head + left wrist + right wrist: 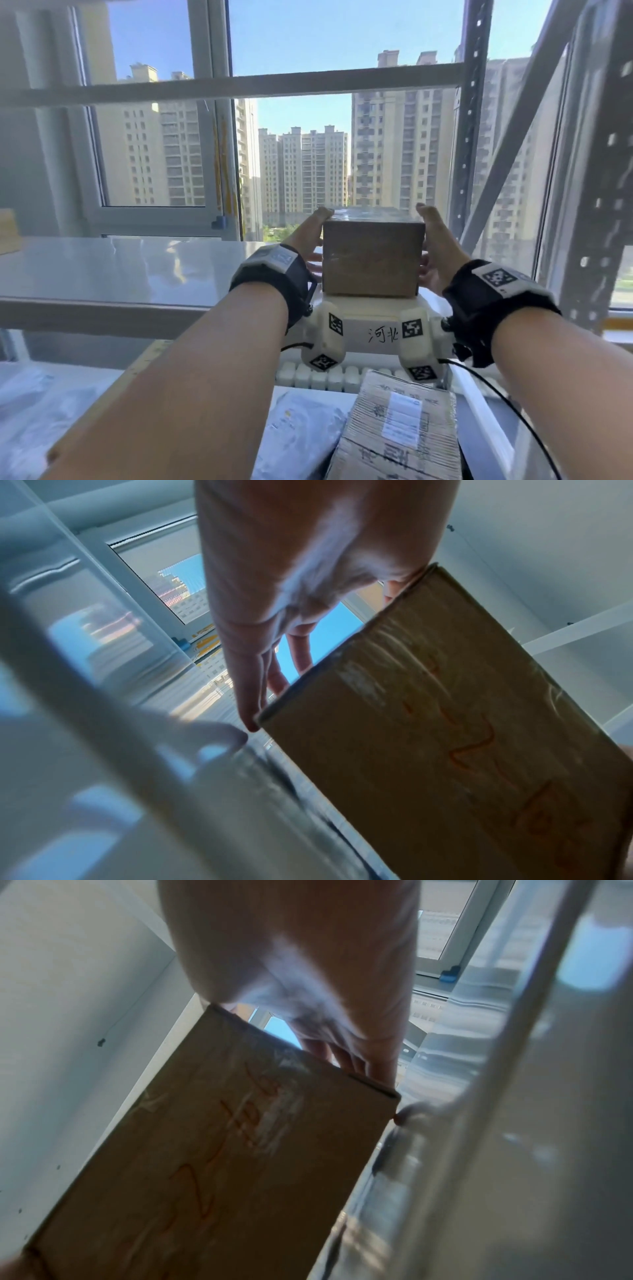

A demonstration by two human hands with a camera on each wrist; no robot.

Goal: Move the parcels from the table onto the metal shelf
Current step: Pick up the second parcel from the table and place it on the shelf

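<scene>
A brown taped cardboard parcel (373, 263) is at the front edge of the shiny metal shelf (137, 270), low over it or resting on it; I cannot tell which. My left hand (310, 236) presses flat on its left side, thumb up by the top corner. On the opposite side my right hand (442, 240) presses the same way. In the left wrist view the fingers (250, 691) lie straight along the parcel (445, 737). The right wrist view shows straight fingers (373, 1066) beside the parcel (222, 1164), which carries orange handwriting.
Below my arms lie a taped cardboard parcel (400, 425) with a white label and a grey plastic mail bag (301, 431). Perforated shelf uprights (472, 137) stand at the right. A handwritten tag (380, 334) hangs on the shelf's front. Another box edge (8, 229) shows far left.
</scene>
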